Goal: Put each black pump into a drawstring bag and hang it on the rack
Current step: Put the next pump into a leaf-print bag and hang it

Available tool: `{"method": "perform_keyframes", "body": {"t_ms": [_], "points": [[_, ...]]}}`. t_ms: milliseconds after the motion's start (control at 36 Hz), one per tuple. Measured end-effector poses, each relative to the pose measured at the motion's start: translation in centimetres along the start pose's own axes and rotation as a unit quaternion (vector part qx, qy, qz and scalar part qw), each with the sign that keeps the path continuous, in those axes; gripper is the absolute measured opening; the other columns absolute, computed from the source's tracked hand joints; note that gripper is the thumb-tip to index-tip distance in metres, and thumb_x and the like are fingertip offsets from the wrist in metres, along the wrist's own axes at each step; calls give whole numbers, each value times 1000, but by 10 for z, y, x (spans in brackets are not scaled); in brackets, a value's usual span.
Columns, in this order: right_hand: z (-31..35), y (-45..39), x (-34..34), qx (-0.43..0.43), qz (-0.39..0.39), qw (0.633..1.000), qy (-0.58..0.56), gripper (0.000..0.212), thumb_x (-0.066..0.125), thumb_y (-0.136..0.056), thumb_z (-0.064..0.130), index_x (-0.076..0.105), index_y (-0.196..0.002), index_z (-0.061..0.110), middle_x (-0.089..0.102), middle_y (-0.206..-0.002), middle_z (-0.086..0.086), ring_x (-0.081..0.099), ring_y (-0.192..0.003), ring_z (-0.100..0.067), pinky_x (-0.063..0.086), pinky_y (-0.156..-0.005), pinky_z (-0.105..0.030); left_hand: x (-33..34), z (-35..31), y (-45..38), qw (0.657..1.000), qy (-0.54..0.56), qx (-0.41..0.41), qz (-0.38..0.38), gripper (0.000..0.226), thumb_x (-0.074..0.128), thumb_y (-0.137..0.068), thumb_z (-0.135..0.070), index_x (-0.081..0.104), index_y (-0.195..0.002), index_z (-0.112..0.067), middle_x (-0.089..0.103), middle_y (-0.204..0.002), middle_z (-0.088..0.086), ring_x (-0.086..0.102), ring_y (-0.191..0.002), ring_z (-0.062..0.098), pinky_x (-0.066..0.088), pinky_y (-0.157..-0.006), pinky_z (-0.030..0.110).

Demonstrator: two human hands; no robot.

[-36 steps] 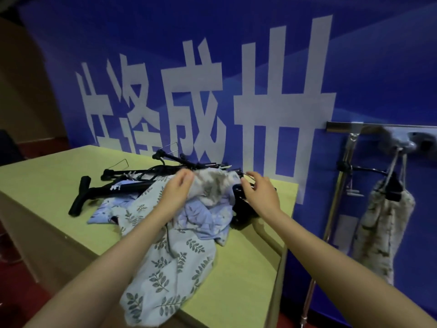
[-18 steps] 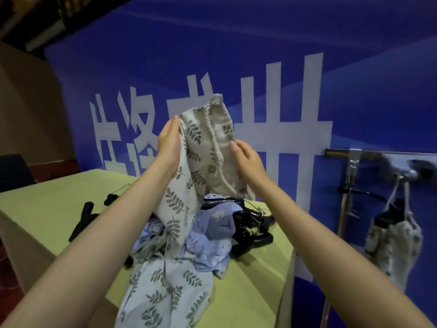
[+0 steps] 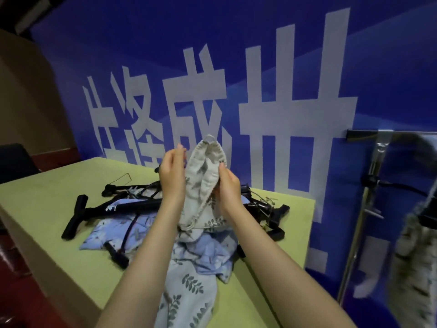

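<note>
Hands: left hand (image 3: 172, 172), right hand (image 3: 229, 185) | pinching drawstring bag (image 3: 205, 176) mouth | above table (image 3: 47, 192)

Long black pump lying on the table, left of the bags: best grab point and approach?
Probably the bare shaft of the black pump, just right of its T-handle, taken from above. It lies flat on the table, and that stretch is clear; further right, bags and both hands cover it.

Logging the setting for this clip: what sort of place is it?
Probably an event or exhibition hall set up for a demo, not a home: a big blue printed backdrop with large white characters, a plain yellow-green table, and a metal garment rack beside it.
</note>
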State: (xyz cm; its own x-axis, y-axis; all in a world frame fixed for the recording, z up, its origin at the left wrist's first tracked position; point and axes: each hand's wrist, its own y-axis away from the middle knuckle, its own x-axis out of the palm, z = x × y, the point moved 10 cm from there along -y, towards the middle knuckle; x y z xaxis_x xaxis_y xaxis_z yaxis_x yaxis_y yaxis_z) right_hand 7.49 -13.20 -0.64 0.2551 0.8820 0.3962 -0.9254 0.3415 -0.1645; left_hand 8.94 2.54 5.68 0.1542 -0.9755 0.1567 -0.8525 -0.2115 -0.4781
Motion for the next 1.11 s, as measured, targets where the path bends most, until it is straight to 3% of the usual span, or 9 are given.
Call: {"method": "perform_keyframes", "body": {"t_ms": [194, 361, 472, 611, 722, 833, 917, 972, 1111], "points": [[-38, -1, -4, 21, 23, 999, -13, 33, 45, -103, 27, 68, -112, 4, 72, -103, -18, 68, -95, -31, 54, -89, -43, 4, 76, 31, 989, -116, -37, 80, 41, 61, -92, -39, 57, -128, -20, 61, -118, 0, 60, -99, 6, 46, -73, 14], [-35, -7, -18, 4, 64, 998, 23, 30, 46, -102, 22, 65, -109, 0, 65, -65, 4, 58, -52, -3, 44, -50, -15, 7, 83, 33, 965, -205, -4, 163, 26, 60, -92, -40, 69, -99, -17, 68, -89, -2, 63, -83, 11, 42, -64, 16], [-33, -8, -20, 0, 81, 997, 3, 26, 52, -99, 23, 70, -98, 4, 70, -86, -12, 65, -79, -23, 51, -69, -29, 12, 74, 41, 957, -215, 31, 192, 27, 51, -99, -31, 69, -90, -12, 67, -82, 12, 55, -68, 11, 40, -60, 18], [-34, -10, -15, 53, 107, 983, -137, 36, 53, -97, 26, 63, -117, -2, 69, -107, -18, 67, -96, -27, 55, -87, -37, -5, 88, 33, 982, -1, -110, 156, 27, 45, -102, -27, 68, -90, -19, 73, -86, -1, 67, -79, 16, 52, -69, 26], [-38, -15, -16, 86, 107, 974, -182, 34, 50, -99, 26, 64, -118, 1, 71, -102, -15, 70, -86, -22, 58, -77, -32, -12, 79, 29, 984, 52, -95, 140, 29, 51, -99, -24, 69, -76, -22, 71, -76, -9, 66, -75, 7, 49, -71, 20], [-41, -15, -17, 82, 111, 979, -148, 38, 49, -99, 31, 64, -119, 2, 70, -104, -14, 69, -87, -22, 57, -78, -33, 12, 77, 47, 961, -106, -37, 252, 19, 67, -85, -42, 68, -102, -32, 69, -97, -13, 66, -83, 0, 47, -73, 19], [-39, -14, -17, 75, 122, 977, -156, 35, 47, -100, 31, 66, -111, 4, 71, -99, -13, 70, -84, -21, 59, -73, -31, 19, 73, 51, 947, -183, 28, 263, 23, 65, -89, -34, 60, -68, -26, 54, -63, -17, 48, -57, 4, 37, -58, 20], [-38, -14, -17, 82, 124, 972, -182, 34, 46, -100, 30, 65, -107, 3, 71, -96, -13, 70, -85, -22, 59, -76, -31, 13, 74, 47, 955, -170, 10, 242, 34, 58, -94, -34, 60, -72, -8, 44, -57, -7, 40, -54, 8, 33, -55, 26], [-43, -11, -10, 123, 119, 962, -215, 34, 42, -103, 29, 63, -107, 2, 73, -91, -11, 71, -84, -20, 60, -79, -31, 9, 74, 48, 965, -69, -64, 244, 22, 55, -95, -36, 75, -90, -30, 70, -95, 20, 66, -86, 33, 51, -85, 46]]}}
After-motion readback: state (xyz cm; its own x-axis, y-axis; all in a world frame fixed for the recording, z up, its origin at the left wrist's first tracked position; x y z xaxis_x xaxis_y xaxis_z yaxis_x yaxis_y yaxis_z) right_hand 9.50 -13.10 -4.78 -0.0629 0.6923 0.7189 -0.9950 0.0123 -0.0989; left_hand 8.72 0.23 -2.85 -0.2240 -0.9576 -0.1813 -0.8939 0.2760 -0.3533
